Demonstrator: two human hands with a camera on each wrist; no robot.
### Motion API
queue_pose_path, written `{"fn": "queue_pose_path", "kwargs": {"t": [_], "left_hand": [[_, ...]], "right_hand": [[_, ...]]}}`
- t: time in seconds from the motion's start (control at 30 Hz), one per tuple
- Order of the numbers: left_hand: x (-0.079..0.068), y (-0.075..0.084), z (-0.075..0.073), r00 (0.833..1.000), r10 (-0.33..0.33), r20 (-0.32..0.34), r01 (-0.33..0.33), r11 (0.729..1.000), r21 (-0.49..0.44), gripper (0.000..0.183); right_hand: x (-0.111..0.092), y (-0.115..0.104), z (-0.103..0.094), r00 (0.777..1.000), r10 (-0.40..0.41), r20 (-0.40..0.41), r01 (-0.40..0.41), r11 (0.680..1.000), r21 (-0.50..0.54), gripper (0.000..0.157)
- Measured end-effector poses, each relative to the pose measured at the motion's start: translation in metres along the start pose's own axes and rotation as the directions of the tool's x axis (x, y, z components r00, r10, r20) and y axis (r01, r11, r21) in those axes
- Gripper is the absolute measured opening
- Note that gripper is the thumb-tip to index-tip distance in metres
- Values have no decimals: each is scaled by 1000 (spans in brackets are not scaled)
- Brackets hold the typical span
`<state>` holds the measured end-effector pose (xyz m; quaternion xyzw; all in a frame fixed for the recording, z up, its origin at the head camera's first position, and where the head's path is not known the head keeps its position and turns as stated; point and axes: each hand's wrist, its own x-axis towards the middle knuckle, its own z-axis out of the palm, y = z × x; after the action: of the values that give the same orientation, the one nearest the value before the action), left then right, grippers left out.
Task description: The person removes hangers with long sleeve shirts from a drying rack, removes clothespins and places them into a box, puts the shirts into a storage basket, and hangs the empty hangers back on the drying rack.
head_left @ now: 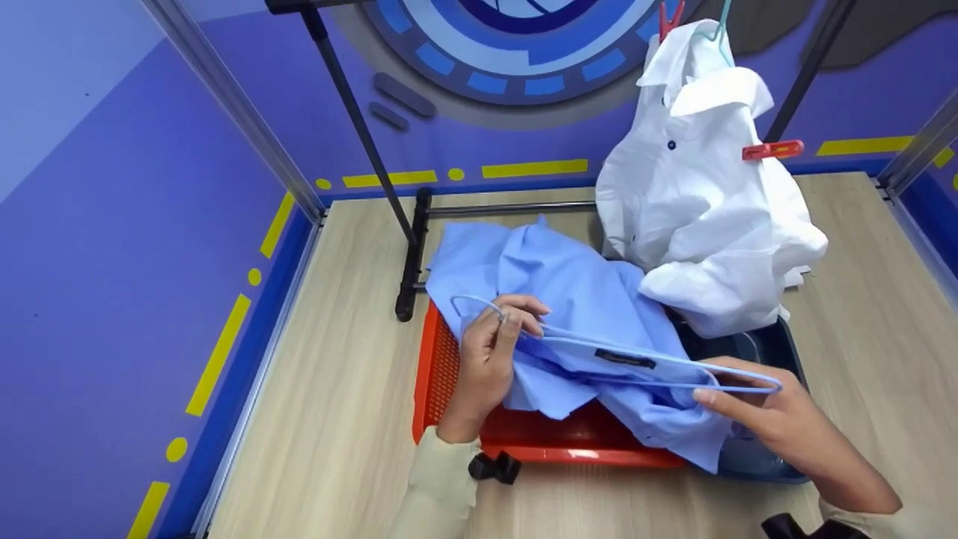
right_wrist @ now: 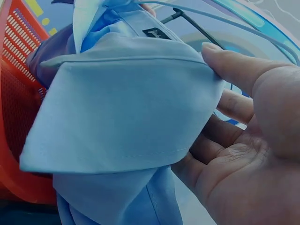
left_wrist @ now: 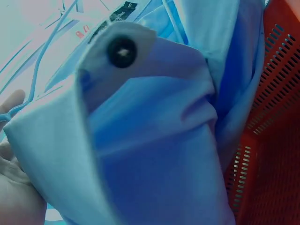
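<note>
A light-blue shirt (head_left: 569,281) lies bunched over a red basket (head_left: 576,454), with a dark label (head_left: 625,358) showing at its neck. My left hand (head_left: 485,358) pinches a thin blue clothes hanger (head_left: 748,373) near the base of its hook, and the hanger's far end points toward my right hand (head_left: 786,419). Between my right thumb and fingers is the edge of the shirt's collar (right_wrist: 126,103), seen close in the right wrist view. A dark button (left_wrist: 122,51) shows on the cloth in the left wrist view. Part of the hanger is hidden by the shirt.
A white shirt (head_left: 696,195) hangs at the back right, with a red clothespin (head_left: 772,150) on it. Below it stands a dark blue basin (head_left: 795,367). A black rack (head_left: 367,138) rises behind the basket, and purple panels (head_left: 120,247) border the wooden surface (head_left: 322,359).
</note>
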<state>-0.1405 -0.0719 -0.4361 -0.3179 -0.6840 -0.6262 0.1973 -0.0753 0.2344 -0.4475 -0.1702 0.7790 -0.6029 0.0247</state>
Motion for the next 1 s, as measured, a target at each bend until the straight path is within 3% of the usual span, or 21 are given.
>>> {"fn": "queue_pose_path", "kwargs": {"t": [0.23, 0.4, 0.6, 0.87, 1.0], "left_hand": [[-5, -10, 1, 999, -33, -27, 33, 999, 23, 29], [0, 4, 1, 999, -22, -47, 23, 999, 22, 27], [4, 15, 0, 998, -1, -62, 5, 998, 67, 26], [1, 15, -1, 998, 14, -66, -5, 991, 133, 25], [-6, 3, -1, 997, 4, -72, 8, 986, 166, 25]], "right_hand": [[-4, -7, 1, 1000, 20, 11, -20, 1000, -18, 30], [-8, -8, 0, 999, 29, 33, -29, 1000, 1, 31], [-9, -14, -2, 996, 73, 51, -70, 995, -70, 34], [-13, -18, 0, 984, 4, 177, 2, 1000, -30, 36], [-14, -19, 2, 981, -19, 192, 28, 999, -43, 36]]}}
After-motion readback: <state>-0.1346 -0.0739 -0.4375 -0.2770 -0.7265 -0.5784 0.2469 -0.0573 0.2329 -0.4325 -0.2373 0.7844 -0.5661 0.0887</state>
